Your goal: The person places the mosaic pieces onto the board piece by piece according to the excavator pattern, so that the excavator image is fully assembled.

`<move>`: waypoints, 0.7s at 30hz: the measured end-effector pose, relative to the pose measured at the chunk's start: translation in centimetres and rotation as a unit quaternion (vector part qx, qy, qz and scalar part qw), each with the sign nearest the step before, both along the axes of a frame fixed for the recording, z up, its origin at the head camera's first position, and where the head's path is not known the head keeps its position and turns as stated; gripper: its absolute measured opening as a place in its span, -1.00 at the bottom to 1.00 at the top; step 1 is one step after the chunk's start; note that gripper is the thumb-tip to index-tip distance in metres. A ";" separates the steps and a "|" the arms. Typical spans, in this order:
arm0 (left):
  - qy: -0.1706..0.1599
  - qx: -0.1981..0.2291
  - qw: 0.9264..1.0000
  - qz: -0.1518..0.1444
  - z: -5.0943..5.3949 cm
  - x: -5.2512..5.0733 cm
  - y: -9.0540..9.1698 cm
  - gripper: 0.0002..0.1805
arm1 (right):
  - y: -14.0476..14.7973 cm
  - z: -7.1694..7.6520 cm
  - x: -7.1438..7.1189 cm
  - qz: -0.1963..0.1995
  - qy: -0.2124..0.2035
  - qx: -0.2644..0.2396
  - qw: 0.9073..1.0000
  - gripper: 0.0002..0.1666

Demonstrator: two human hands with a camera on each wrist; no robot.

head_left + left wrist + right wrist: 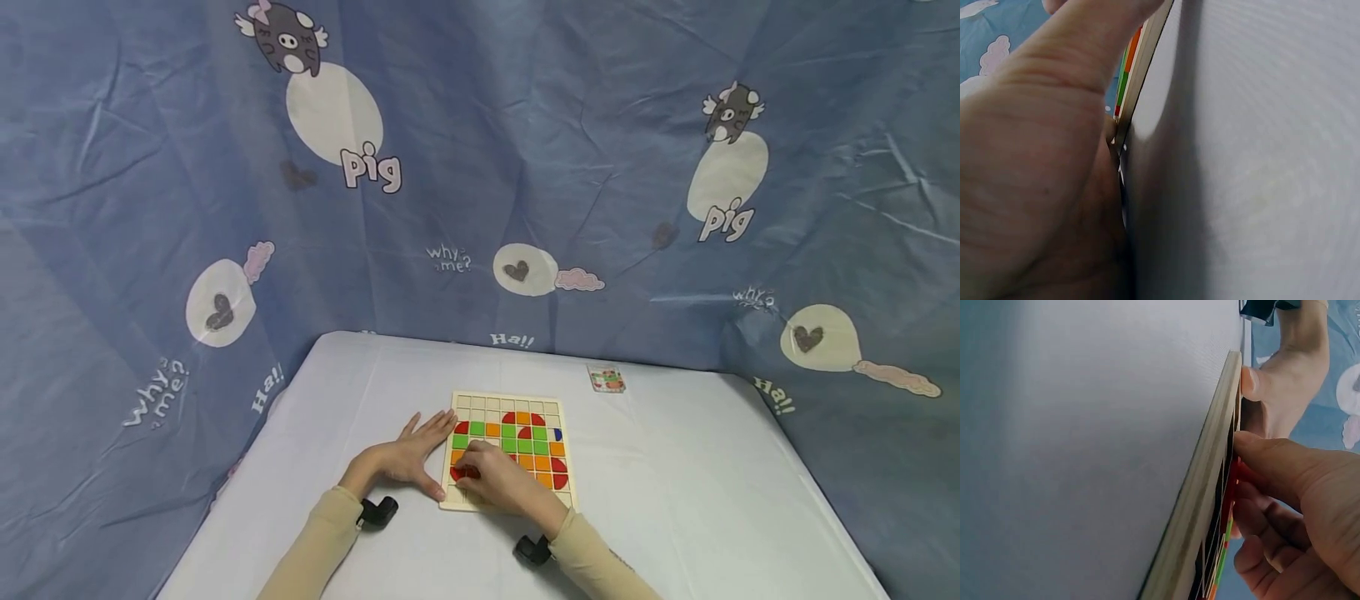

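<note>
A square wooden grid board lies on the table, with red, green and orange pieces set in many of its cells. My left hand is spread at the board's left side, its fingertips on the upper left edge and its thumb near the lower left corner. Over the lower left cells, my right hand pinches a red piece between thumb and fingers. The right wrist view shows the red piece low against the board; its exact shape is hidden. Some lower cells lie behind the right hand.
A small picture card with a coloured pattern lies beyond the board to the right. White cloth covers the table. A blue printed curtain hangs around its back and sides. Black wrist cameras sit on both wrists.
</note>
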State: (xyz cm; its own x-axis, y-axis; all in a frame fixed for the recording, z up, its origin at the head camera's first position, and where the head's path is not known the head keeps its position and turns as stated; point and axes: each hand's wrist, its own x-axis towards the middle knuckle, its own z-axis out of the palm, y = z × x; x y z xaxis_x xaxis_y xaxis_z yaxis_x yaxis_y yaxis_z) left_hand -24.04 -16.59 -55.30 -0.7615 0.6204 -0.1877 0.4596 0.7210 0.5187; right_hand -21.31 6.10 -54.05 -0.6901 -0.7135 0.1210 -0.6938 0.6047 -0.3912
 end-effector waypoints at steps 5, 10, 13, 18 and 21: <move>-0.004 0.000 1.000 0.005 -0.1 0.0 0.1 0.41 | 0.0 0.2 -0.1 0.001 -0.019 -0.012 1.000 -0.76; -0.009 0.002 1.000 0.005 -0.1 0.1 0.2 0.41 | 0.1 0.3 0.0 -0.005 -0.037 -0.011 0.999 -0.78; -0.010 0.003 1.000 0.002 -0.1 0.2 0.2 0.41 | 0.1 0.4 0.0 -0.009 -0.050 -0.010 0.999 -0.78; -0.008 0.008 1.000 0.000 0.0 0.1 0.2 0.41 | -0.1 0.6 -0.1 -0.014 -0.053 0.001 0.998 -0.78; -0.005 0.008 1.000 0.002 0.1 0.1 0.1 0.41 | -0.2 0.7 -0.1 -0.016 -0.051 0.004 0.999 -0.76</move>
State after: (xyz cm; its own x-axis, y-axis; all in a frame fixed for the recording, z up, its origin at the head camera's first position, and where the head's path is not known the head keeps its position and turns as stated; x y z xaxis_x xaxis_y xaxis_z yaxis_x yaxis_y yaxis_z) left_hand -23.95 -16.46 -55.22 -0.7620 0.6204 -0.1859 0.4512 0.7144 0.5348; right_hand -21.41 5.90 -53.33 -0.7203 -0.6923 0.0430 -0.6317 0.6291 -0.4529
